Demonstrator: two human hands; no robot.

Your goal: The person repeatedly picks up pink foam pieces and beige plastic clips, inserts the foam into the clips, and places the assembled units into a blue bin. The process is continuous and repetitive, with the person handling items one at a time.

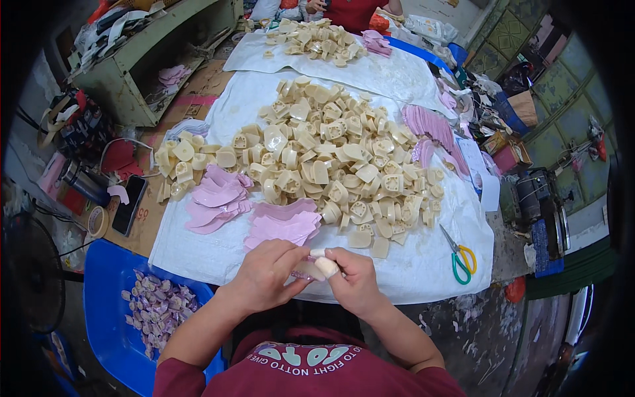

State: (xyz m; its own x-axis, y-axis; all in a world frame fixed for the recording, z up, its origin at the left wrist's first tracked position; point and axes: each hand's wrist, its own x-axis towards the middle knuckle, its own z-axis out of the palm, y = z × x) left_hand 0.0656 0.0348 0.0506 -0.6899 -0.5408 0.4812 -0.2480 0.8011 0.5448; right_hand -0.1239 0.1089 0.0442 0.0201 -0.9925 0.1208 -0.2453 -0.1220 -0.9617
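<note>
Close to my body, just past the table's front edge, both hands are closed around one small shoe heel (306, 269) with pink-purple material on it. My left hand (266, 272) grips it from the left, the fingers curled over it. My right hand (357, 279) pinches it from the right; pale coverings show on its thumb and a fingertip. Much of the heel is hidden by the fingers. Just beyond lies a stack of cut pink pieces (286, 221), with another pink stack (217, 198) to its left. A big heap of beige plastic heels (331, 149) covers the table's middle.
Scissors (458, 255) with green and yellow handles lie at the right. A blue tub (109, 317) at lower left holds several pink-covered heels (159, 308). A phone (129, 205), tape roll (98, 221) and thermos (86, 183) stand left. Another person (347, 13) is at the far end.
</note>
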